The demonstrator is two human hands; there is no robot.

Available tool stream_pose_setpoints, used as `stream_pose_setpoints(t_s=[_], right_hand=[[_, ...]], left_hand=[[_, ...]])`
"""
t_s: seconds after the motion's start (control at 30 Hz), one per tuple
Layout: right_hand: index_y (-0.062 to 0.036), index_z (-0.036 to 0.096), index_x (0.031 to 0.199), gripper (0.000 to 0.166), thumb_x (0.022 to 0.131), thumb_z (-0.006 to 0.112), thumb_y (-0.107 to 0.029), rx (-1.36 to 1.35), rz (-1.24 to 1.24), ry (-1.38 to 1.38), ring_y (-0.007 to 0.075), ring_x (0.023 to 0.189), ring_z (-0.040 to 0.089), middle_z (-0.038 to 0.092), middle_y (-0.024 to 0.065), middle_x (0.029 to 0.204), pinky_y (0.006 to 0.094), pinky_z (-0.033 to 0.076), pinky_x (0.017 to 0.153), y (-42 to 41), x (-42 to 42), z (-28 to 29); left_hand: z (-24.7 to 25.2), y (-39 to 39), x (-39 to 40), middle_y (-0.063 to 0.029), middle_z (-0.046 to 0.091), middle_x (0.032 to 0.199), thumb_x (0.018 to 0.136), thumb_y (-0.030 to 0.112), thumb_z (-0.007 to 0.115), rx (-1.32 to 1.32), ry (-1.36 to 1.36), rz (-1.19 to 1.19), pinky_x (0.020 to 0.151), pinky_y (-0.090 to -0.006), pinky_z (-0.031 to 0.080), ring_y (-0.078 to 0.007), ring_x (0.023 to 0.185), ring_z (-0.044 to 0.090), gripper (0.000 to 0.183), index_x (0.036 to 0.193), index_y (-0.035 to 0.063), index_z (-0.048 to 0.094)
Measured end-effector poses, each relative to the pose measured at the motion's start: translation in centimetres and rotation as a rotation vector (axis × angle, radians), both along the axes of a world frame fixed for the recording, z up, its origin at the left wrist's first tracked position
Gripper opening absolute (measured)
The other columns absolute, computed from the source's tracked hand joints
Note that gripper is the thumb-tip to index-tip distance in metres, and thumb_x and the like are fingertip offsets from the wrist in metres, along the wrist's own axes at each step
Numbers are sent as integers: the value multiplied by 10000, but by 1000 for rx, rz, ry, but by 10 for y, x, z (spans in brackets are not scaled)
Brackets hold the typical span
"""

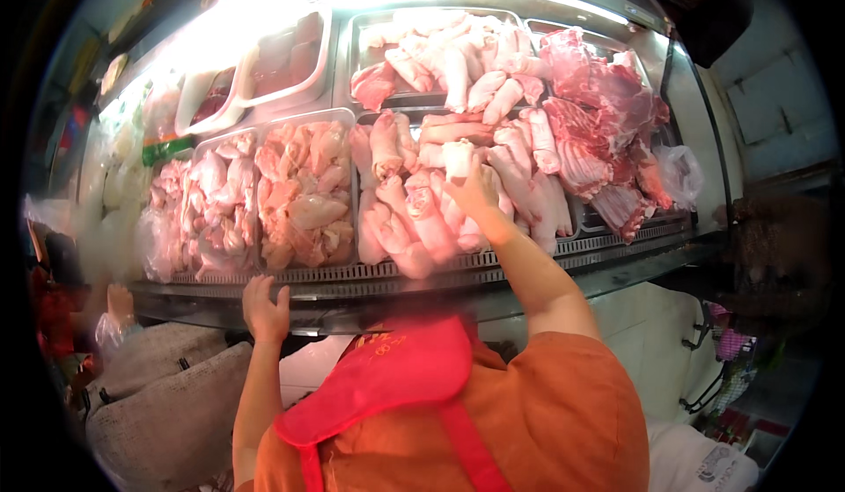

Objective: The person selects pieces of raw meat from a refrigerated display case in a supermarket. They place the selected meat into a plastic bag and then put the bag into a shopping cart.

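A lit display case holds trays of raw meat. My right hand [474, 191] reaches in over the middle front tray, its fingers on the lower end of a pale pig's trotter [457, 156]; the hand partly hides it, and whether it is gripped I cannot tell. More trotters [432, 228] lie below and around this hand. My left hand [265, 304] rests on the front edge of the case [317, 307], with thumb and fingers apart and nothing in it. Just beyond it is a clear tray of skinless chicken pieces [307, 211].
Red rib meat [584, 149] and a clear plastic bag [680, 174] lie at the right. Further poultry pieces [211, 175] and white-rimmed tubs [323, 50] are at the left. Another person's hand [121, 304] is by the case's left front edge.
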State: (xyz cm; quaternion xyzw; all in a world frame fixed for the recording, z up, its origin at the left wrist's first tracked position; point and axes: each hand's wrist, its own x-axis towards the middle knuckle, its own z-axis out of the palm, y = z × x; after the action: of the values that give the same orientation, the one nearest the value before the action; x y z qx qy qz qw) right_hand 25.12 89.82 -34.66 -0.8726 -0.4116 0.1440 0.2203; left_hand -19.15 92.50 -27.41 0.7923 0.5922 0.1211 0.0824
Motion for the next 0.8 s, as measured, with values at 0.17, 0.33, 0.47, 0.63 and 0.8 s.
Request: stream_pose_setpoints(t_s=[0.17,0.33,0.47,0.63,0.8], right_hand=[[-6,110,1411,1084,692,750,-505,-80,-252,100,433,1094,529,512,302,1188,454,445,912,34,-13,-11],[-25,212,1420,882,696,666,-244,7,-248,290,419,1108,538,511,284,1244,450,444,920,33,18,-14],[-45,244,1423,849,723,680,-247,129,-94,135,425,1151,493,458,281,1295,450,421,949,11,22,19],[-81,237,1436,818,761,666,-248,97,107,-156,432,1164,458,361,260,1374,500,416,952,-3,22,4],[-63,312,1416,751,799,662,-310,8,139,-359,388,1371,229,311,226,1437,552,204,1102,32,-21,17]], left_hand=[[6,1,3,-164,596,1147,779,215,697,-13,-15,20,974,-413,404,-337,1126,519,315,1025,28,638],[5,0,1,-140,603,1133,777,182,698,17,-26,10,951,-389,424,-308,1108,532,298,1028,33,636],[5,-4,-1,-137,606,1127,769,169,701,24,-56,18,941,-391,431,-310,1089,539,290,1017,32,636],[7,-3,3,-152,611,1100,746,176,706,26,-100,14,932,-415,428,-333,1069,545,297,993,25,640],[10,-3,2,-165,610,1084,712,171,723,52,-113,16,920,-426,433,-348,1042,554,307,969,27,635]])
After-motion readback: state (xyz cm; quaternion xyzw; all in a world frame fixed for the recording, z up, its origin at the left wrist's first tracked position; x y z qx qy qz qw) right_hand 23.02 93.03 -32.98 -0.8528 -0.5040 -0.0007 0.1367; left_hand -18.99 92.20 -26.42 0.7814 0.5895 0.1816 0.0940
